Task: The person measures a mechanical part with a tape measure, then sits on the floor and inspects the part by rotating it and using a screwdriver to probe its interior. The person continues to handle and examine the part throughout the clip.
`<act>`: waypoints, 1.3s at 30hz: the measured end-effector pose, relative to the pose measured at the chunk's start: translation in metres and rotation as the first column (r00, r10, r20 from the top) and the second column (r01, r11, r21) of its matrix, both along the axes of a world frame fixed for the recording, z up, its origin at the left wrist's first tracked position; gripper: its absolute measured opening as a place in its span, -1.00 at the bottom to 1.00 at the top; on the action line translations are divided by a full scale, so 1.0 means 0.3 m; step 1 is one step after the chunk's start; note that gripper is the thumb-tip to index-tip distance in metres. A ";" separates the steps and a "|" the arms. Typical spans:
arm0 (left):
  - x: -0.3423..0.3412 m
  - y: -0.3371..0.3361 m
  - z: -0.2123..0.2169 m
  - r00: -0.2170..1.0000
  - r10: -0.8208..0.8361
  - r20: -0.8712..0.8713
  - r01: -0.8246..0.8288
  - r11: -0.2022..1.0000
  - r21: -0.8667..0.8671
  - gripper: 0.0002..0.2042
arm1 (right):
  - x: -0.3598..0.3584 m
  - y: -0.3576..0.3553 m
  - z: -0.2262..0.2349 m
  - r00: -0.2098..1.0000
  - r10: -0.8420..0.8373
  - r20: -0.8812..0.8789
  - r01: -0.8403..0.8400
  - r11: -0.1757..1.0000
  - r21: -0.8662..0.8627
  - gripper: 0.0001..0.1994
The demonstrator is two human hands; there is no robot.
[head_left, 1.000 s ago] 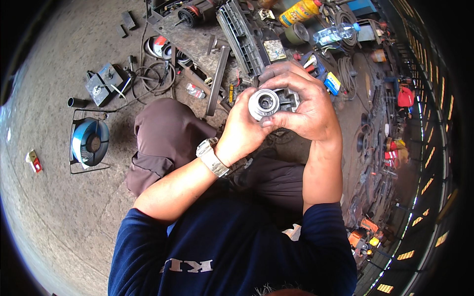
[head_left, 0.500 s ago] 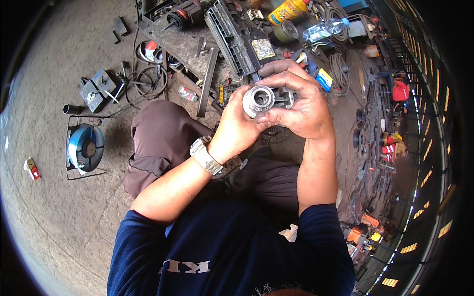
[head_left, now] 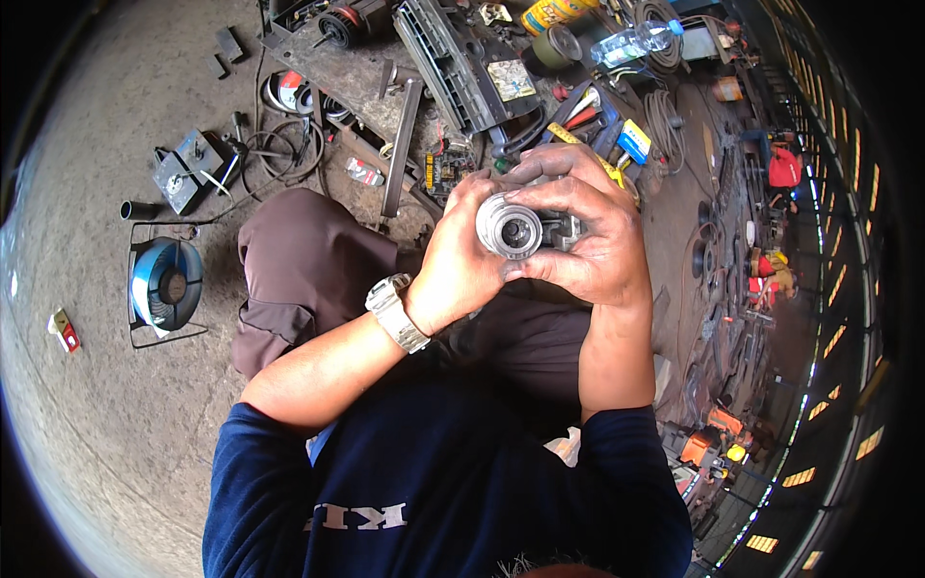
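Both my hands hold a silver metal machine part [head_left: 511, 229] in front of my body. Its round, ringed end with a dark central bore faces up, and a cast bracket-like section sticks out on its right. My left hand [head_left: 457, 249] is wrapped round the round end from the left, a metal-band watch [head_left: 395, 310] on that wrist. Curled over the far and right sides, my right hand [head_left: 609, 241] grips the bracket section, its thumb on the near side. Dark grime marks the fingers. The part's underside is hidden by the hands.
A small blue fan [head_left: 166, 285] in a wire frame stands on the floor at left. Beyond my hands lie a long metal bar [head_left: 403, 144], a slotted black housing [head_left: 445, 67], a water bottle [head_left: 636, 44] and coiled cable [head_left: 661, 135]. Another person in red [head_left: 767, 277] is at far right.
My hands and the metal part have moved slightly toward me, and the part's bore has tipped a little. My left knee has shifted slightly left. Both hands keep their hold.
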State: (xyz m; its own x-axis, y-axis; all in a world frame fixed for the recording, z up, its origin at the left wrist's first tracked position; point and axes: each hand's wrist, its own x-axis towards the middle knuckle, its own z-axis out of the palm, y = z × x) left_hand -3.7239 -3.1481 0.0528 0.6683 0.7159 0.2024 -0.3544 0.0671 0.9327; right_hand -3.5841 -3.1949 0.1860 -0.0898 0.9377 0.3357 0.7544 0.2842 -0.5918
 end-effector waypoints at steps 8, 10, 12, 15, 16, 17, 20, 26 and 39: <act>-0.008 -0.003 0.016 0.999 0.032 -0.008 -0.032 0.998 0.051 -0.25 | -0.005 -0.013 -0.010 1.000 -0.009 -0.016 0.010 1.000 0.023 -0.45; -0.004 -0.008 0.008 1.000 0.023 -0.003 -0.022 0.997 0.067 -0.24 | -0.007 -0.020 -0.005 1.000 -0.016 -0.010 0.017 1.000 0.016 -0.45; 0.004 -0.023 0.001 0.997 0.071 -0.013 -0.070 0.994 0.081 -0.25 | -0.005 -0.028 -0.002 1.000 -0.018 0.007 0.018 1.000 0.017 -0.45; 0.007 -0.032 -0.006 0.994 0.104 -0.033 -0.101 0.991 0.093 -0.24 | -0.001 -0.034 -0.011 1.000 -0.015 0.008 0.015 0.999 0.029 -0.45; 0.008 -0.033 -0.005 0.994 0.106 -0.039 -0.102 0.990 0.095 -0.24 | 0.000 -0.036 -0.014 1.000 -0.015 0.006 0.015 0.999 0.035 -0.45; 0.006 -0.034 -0.004 0.993 0.103 -0.056 -0.096 0.989 0.117 -0.24 | -0.001 -0.038 -0.014 1.000 -0.016 0.004 0.016 0.999 0.031 -0.45; -0.003 -0.024 0.012 0.992 0.089 -0.084 -0.075 0.985 0.158 -0.23 | 0.000 -0.040 -0.010 1.000 -0.013 0.003 0.013 1.000 0.027 -0.45; -0.003 -0.016 0.013 0.995 0.057 -0.081 -0.045 0.988 0.145 -0.23 | 0.003 -0.034 -0.009 1.000 -0.006 0.007 0.006 0.999 0.037 -0.45; -0.019 -0.015 0.007 0.998 0.063 -0.018 -0.062 0.997 0.051 -0.21 | -0.020 -0.002 -0.011 1.000 0.019 0.014 -0.019 1.000 0.008 -0.45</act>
State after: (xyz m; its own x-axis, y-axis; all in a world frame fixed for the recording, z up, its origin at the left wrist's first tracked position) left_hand -3.7294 -3.1526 0.0548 0.6264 0.7460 0.2263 -0.3381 -0.0016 0.9411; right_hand -3.5899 -3.1955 0.1828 -0.1125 0.9331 0.3416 0.7568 0.3032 -0.5791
